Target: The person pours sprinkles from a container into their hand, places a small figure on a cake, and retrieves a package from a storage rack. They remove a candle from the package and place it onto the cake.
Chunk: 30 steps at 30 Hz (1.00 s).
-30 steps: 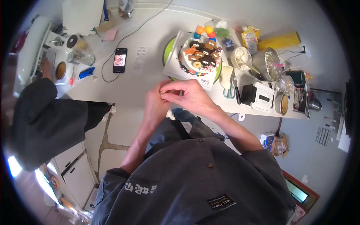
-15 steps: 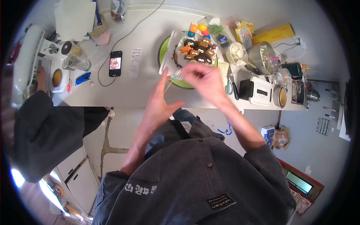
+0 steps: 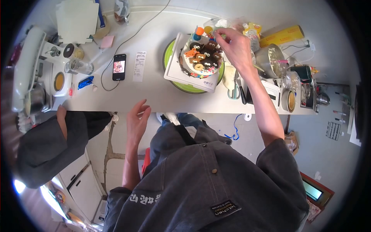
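The right hand (image 3: 237, 47) has moved to the cake (image 3: 188, 62), pinched narrow, contents unclear, and could topple balls (image 3: 199, 31) by brushing them; left hand (image 3: 136, 120) is open.

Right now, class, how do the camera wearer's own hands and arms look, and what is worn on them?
The left hand and right hand show no gloves. The forearms are bare up to dark grey sleeves ending near the elbows, matching a top with white lettering.
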Motion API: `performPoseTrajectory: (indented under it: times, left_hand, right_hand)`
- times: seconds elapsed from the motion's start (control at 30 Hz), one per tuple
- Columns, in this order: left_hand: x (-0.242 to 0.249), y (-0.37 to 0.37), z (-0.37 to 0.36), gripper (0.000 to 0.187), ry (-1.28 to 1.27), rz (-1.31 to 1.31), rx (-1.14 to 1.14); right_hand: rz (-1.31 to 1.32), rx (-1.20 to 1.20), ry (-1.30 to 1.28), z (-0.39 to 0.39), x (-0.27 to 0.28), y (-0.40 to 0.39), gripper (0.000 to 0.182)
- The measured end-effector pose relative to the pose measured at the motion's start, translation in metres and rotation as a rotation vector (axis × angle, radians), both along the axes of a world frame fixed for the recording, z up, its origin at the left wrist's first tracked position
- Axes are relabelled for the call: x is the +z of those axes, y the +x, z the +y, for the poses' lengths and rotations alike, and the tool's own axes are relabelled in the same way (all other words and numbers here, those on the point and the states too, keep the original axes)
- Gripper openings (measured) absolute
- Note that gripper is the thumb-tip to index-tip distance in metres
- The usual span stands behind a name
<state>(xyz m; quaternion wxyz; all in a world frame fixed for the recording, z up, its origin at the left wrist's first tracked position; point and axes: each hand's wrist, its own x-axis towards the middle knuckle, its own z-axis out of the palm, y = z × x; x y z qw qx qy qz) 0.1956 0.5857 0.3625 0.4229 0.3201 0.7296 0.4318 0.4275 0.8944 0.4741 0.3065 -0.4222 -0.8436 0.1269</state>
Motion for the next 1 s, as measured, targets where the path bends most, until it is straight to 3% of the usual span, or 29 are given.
performPoseTrajectory:
  times: [0.47,0.57,1.0]
  left_hand:
    - [0.002,0.009,0.000,0.038,-0.062,-0.012,0.008]
    - [0.004,0.011,0.001,0.038,-0.057,-0.015,0.010]
    - [-0.005,0.013,-0.005,0.036,-0.023,-0.001,-0.007]
  right_hand:
    - [-0.131,0.026,-0.077,0.010,-0.014,-0.006,0.019]
    - [-0.167,0.003,-0.189,0.005,-0.011,-0.007,0.019]
    - [-0.161,0.007,-0.036,0.011,-0.029,0.000,0.018]
